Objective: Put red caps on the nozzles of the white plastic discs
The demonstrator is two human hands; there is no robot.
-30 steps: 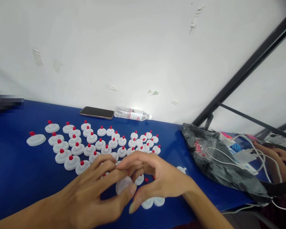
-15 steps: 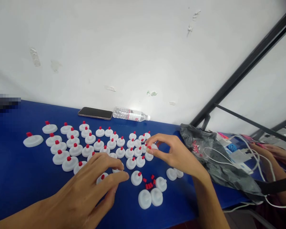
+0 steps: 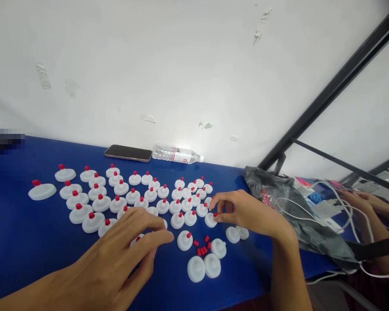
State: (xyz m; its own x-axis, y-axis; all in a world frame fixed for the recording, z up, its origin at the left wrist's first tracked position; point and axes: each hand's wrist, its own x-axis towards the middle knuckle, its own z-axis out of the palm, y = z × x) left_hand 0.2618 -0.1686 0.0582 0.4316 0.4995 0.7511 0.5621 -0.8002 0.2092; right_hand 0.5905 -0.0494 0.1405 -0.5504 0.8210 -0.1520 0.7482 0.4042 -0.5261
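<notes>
My right hand (image 3: 235,209) has its thumb and a finger at the red tip of a white round cap (image 3: 210,221), which appears to rest on the blue table (image 3: 243,276). My left hand (image 3: 126,255) hovers over the front of the cap group with fingers apart and nothing between them, hiding some caps. Many white caps with red tips (image 3: 80,214) stand upright in loose rows. Nearer the front, several loose red tips (image 3: 203,250) lie beside white caps without red tips (image 3: 196,269). Two more bare white caps (image 3: 233,235) touch each other below my right wrist.
A phone (image 3: 128,153) and a water bottle (image 3: 176,154) lie along the wall. At right are a dark plastic bag (image 3: 304,220), a clear bag of red pieces (image 3: 266,196), white cables (image 3: 354,224) and a black metal frame (image 3: 330,93). Another person's hands (image 3: 363,203) are at far right.
My right hand has moved slightly right and down, and a red-tipped cap now shows beneath its fingers where blue table was visible. My left hand has barely moved.
</notes>
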